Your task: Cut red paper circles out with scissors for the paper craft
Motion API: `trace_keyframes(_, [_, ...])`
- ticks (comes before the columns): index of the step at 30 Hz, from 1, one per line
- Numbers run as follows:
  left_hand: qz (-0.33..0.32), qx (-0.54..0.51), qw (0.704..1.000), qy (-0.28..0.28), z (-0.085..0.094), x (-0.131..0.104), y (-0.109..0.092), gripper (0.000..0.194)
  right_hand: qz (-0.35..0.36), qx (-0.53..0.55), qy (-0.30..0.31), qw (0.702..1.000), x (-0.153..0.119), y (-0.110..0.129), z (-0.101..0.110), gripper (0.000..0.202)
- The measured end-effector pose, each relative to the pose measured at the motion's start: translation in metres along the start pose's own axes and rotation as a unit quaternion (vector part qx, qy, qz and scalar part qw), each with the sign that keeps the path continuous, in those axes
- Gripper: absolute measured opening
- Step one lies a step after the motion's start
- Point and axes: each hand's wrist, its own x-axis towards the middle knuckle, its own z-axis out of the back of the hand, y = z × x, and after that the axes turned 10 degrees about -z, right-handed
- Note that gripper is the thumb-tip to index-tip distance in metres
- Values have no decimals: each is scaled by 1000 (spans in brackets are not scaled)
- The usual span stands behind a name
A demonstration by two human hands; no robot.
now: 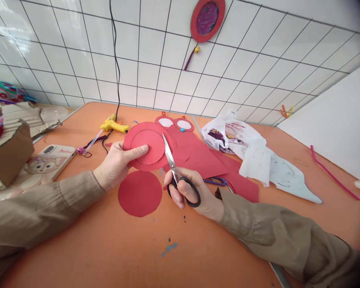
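My left hand [115,162] grips a round piece of red paper [151,129], thumb on its face and fingers behind. A circular line inside the paper marks off a middle disc from a wider rim. In my right hand [197,190] are scissors [171,160] with black handles, my fingers through the loops. Their blades look nearly together and point up and left, in front of the paper's right side; whether they touch it I cannot tell. Below the held paper, a plain red paper disc [140,196] lies flat on the orange table [114,248].
Red paper sheets [202,156] lie behind my right hand, with purple-handled scissors [215,181] partly under it. A yellow glue gun [115,125], phone [49,162] and cardboard box [13,156] are leftward. A plastic bag [248,134] sits right. A red-rimmed ornament [194,24] hangs on the tiles.
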Motion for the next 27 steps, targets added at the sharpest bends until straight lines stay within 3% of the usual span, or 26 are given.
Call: trace_keyframes(27, [-24, 4, 1000, -13, 5, 5, -1, 17, 2, -8, -4, 1000, 2, -3, 2, 44])
